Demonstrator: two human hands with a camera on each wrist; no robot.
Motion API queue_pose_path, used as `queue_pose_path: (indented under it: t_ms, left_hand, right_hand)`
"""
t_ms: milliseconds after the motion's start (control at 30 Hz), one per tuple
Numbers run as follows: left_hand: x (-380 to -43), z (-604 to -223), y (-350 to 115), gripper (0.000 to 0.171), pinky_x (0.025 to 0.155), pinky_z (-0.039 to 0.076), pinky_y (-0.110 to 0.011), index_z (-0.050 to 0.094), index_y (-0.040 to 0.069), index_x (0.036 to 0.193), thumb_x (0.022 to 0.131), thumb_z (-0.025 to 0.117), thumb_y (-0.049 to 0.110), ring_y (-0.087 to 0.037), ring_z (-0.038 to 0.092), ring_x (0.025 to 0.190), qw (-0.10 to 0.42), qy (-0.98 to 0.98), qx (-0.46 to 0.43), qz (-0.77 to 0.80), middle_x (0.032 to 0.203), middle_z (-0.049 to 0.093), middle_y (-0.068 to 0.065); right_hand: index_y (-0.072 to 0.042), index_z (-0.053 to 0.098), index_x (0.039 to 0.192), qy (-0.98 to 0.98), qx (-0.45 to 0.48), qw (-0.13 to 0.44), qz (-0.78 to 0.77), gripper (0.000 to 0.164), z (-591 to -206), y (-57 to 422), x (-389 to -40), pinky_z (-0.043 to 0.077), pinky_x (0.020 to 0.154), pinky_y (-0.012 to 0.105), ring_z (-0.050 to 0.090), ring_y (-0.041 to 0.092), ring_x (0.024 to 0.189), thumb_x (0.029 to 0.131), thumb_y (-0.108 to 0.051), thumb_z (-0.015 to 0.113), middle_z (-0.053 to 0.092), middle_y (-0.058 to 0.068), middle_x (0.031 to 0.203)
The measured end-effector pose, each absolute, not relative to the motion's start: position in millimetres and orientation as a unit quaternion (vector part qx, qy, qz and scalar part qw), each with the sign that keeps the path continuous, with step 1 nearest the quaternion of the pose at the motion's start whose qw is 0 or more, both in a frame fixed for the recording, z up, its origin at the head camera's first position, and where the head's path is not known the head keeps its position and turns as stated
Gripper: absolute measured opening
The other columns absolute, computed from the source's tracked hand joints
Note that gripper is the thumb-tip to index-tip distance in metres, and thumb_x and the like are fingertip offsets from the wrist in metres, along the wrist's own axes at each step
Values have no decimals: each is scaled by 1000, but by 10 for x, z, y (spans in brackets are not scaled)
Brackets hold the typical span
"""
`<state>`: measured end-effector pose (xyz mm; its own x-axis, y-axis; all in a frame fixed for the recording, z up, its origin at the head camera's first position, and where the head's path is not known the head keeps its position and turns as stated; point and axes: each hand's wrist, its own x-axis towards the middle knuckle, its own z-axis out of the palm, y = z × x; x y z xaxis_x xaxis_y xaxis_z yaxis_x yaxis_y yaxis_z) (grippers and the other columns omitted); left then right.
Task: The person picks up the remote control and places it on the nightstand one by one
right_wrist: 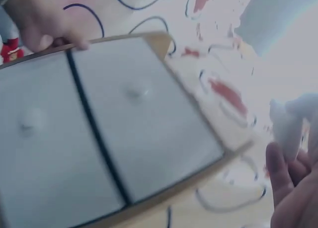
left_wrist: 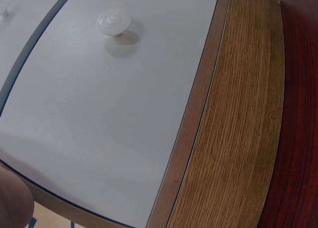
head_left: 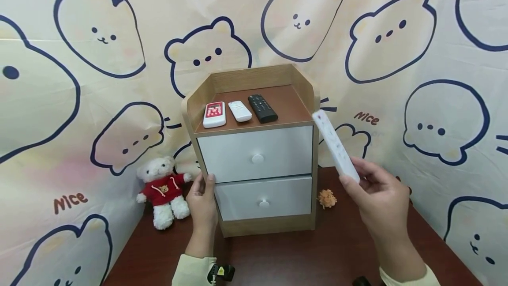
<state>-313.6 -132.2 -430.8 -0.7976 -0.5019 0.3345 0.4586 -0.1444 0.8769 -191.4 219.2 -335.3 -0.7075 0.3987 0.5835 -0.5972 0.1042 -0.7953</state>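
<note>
A long white remote control (head_left: 336, 147) is pinched between the thumb and fingers of my right hand (head_left: 382, 202), tilted up to the right of a small wooden cabinet (head_left: 267, 224). In the right wrist view this remote (right_wrist: 287, 131) is washed out by glare. My left hand (head_left: 203, 208) grips the cabinet's left side, thumb at the front edge by the seam between two white drawers, fingers partly hidden. Both drawers, the upper (head_left: 234, 149) and the lower (head_left: 242, 202), are closed and have round knobs. The left wrist view shows a drawer knob (left_wrist: 114, 23) up close.
On the cabinet's top lie a red-and-white remote (head_left: 214, 114), a small white remote (head_left: 240, 111) and a black remote (head_left: 262, 108). A teddy bear in a red hoodie (head_left: 163, 191) sits to the left. An orange-brown ornament (head_left: 327, 198) lies on the dark table (head_left: 278, 259) at right.
</note>
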Motion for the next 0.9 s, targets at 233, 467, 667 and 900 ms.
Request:
queue_pose_path:
  t_ms: [233,467,667,900]
  left_hand:
    - [-3155,-4332,-1314,43,96,54,-15,69,0,143,106,75,22,-6,66,118,318,-574,23,-754,124,76,5]
    - [-3139,-4291,-1312,44,95,54,-15,68,-1,144,106,75,21,-6,66,118,318,-571,16,-757,125,76,4]
    - [-3150,-4315,-1326,46,96,54,-15,67,0,145,106,75,23,-7,65,121,313,-576,18,-755,134,74,-4]
    - [-3150,-4325,-1334,47,98,53,-14,66,0,147,106,74,23,-7,64,126,314,-578,9,-753,143,71,-12]
  right_hand:
    - [-10,82,127,-758,37,413,504,41,-2849,1871,-2069,59,71,13,76,14,85,92,-30,90,81,10,114]
    - [-5,80,128,-775,58,443,447,46,-2521,1618,-2337,67,80,48,81,30,97,94,-35,87,82,14,121]
    - [2,79,125,-793,80,493,349,45,-2367,1446,-2587,67,77,52,80,37,98,99,-34,82,81,20,117]
    - [7,78,119,-829,85,491,254,45,-2285,1307,-2816,63,72,47,78,37,91,102,-34,76,81,23,110]
